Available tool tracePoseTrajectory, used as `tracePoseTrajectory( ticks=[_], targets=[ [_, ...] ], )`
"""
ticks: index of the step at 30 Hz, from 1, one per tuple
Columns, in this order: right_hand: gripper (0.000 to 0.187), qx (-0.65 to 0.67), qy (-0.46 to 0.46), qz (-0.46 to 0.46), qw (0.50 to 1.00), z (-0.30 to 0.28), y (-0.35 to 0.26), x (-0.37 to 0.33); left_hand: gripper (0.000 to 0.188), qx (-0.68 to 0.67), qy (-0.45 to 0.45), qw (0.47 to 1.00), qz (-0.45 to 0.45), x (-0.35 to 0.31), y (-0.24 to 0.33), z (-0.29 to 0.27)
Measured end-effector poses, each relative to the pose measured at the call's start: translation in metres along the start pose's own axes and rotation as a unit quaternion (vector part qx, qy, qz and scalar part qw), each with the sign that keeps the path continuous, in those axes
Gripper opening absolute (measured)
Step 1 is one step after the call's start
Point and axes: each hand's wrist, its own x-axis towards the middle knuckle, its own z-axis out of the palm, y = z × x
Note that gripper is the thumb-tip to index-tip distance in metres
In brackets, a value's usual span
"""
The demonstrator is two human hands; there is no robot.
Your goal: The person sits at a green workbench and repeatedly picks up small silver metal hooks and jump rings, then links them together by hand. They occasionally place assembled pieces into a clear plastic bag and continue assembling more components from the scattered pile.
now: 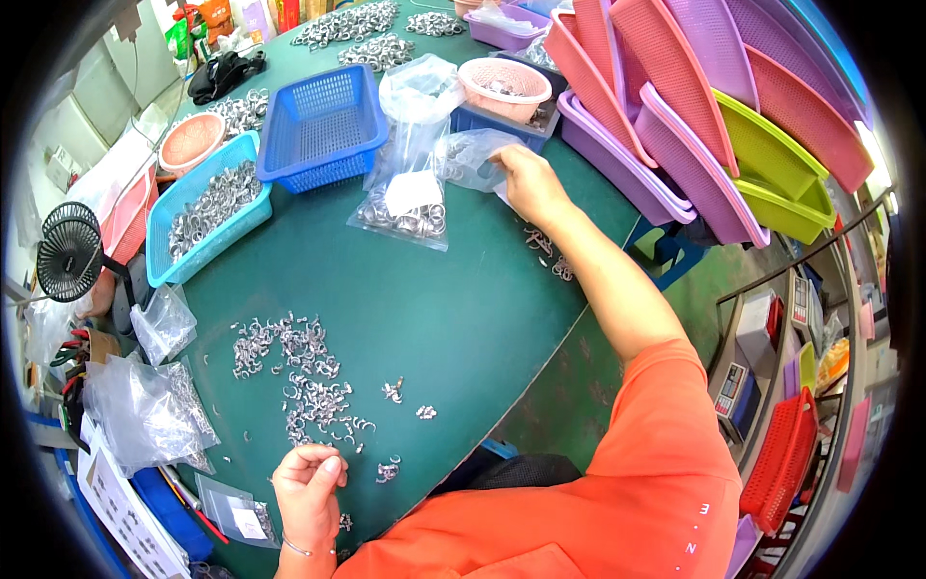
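Orange sleeve (617,492) fills the lower right, nearest the lens. Beyond it a dark green table (434,309) spans the view, its curved edge running from lower centre to upper right. Stacked pink, purple and lime trays (714,106) lean at the upper right; a dark blue basket (323,125) stands at upper centre, and a light blue basket (207,217) of metal rings lies left of it. A clear bag (410,164) with a white rectangular label stands upright at centre, rings gathered at its bottom. The right hand (529,181) reaches far across and pinches the edge of a smaller clear bag (468,159) just beside it, fingers pressed on the plastic. A black fan (69,253) sits at the left edge, with crumpled clear bags (145,410) below it. A small flat bag with a white label (241,516) lies near the lower left. The left hand (309,487) rests at the near edge, fingers curled together; whether they pinch anything cannot be told. Loose metal clips (299,372) lie scattered just above it.
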Motion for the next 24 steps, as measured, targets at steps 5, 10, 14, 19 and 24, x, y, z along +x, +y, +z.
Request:
tracePoseTrajectory(
  ticks=[5,10,14,19,24],
  targets=[
    [0.023,-0.089,-0.168,0.124,0.974,0.010,-0.006,0.009,0.011,-0.001,0.003,1.000,-0.006,0.000,-0.001,-0.003],
    [0.023,-0.135,-0.174,0.100,0.970,0.033,0.006,0.005,0.012,-0.011,-0.003,1.000,0.000,0.001,0.001,-0.005],
    [0.022,-0.141,-0.204,0.122,0.961,0.030,-0.008,0.009,0.011,-0.014,-0.005,1.000,0.000,0.000,-0.001,-0.007],
    [0.024,-0.083,-0.150,0.058,0.984,0.030,0.000,0.002,0.013,0.010,-0.036,0.998,0.055,-0.002,0.008,-0.008],
    [0.020,-0.096,-0.154,0.041,0.983,0.054,0.010,0.006,0.005,0.006,-0.503,0.786,0.359,0.017,0.099,0.024]
  ],
)
